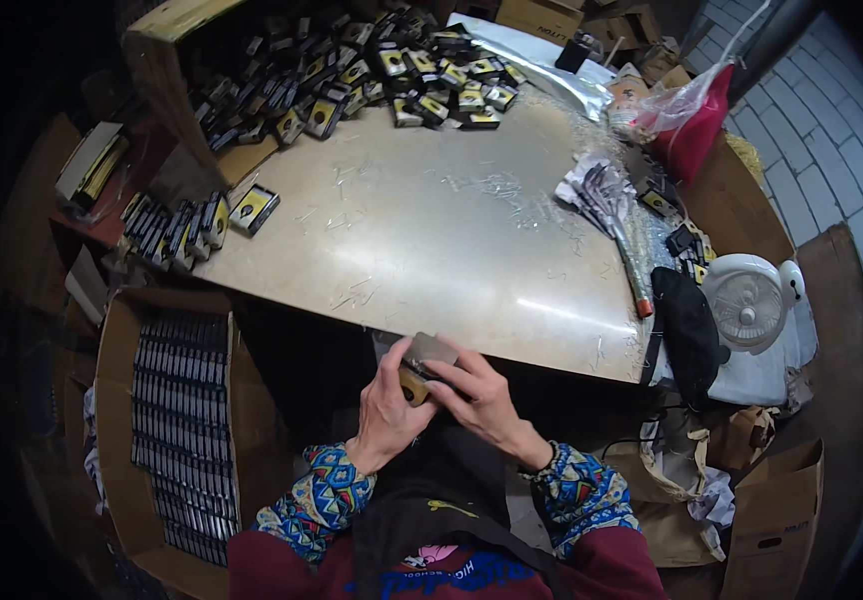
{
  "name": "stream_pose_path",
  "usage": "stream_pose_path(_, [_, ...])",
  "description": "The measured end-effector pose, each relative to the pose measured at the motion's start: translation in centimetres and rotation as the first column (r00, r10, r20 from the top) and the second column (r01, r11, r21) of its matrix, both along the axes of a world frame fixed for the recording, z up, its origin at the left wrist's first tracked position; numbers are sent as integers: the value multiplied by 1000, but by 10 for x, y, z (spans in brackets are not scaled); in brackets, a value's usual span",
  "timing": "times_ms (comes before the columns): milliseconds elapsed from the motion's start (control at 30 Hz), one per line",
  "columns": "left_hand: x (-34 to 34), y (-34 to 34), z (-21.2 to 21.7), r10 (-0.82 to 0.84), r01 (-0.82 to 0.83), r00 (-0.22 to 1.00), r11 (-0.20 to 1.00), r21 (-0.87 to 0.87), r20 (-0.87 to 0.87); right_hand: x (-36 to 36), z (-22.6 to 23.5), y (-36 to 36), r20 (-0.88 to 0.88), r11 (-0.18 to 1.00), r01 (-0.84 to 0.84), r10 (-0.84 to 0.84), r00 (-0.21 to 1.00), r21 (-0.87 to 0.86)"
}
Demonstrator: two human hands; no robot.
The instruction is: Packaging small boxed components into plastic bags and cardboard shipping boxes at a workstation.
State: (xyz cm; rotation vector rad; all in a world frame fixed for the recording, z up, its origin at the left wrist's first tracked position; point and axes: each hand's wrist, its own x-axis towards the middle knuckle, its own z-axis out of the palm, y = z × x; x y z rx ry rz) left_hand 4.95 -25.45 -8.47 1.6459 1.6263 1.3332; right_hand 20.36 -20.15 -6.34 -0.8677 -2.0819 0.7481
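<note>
Just off the table's near edge, a small cardboard box is held between my two hands. Its upper part looks plain grey; a yellow face with a dark round mark shows lower down. My left hand is closed round its left side, thumb up along the edge. From the right, my right hand grips it with bent fingers across the front. Fingers cover much of the box, and what is inside cannot be seen.
Black-and-yellow boxes lie heaped at the table's far side. Thin clear slivers litter the metal tabletop. A carton at left holds rows of packed boxes. At right are a rag-wrapped stick, a white fan and a black cloth.
</note>
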Motion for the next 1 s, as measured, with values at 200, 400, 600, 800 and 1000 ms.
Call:
stream_pose_path(200, [-8,-3,-1,92,-66,994,933,-353,59,-15,-11,-10,-271,927,-77,-27,962,-366])
stream_pose_path(400, [-10,-2,-17,88,-86,996,992,-94,18,-32,-6,-16,-410,893,-146,-47,911,-426])
stream_pose_path(600, [-9,1,-36,68,-68,996,998,-1,-60,-25,2,-17,-269,923,-27,-83,960,-383])
stream_pose_path(800, [-11,1,-36,125,-126,990,992,-19,-58,-37,-12,-12,-354,926,-24,-121,927,-377])
stream_pose_path(1000, [-4,3,-2,177,-164,984,953,-253,27,-41,-3,-17,-173,984,144,-124,977,106])
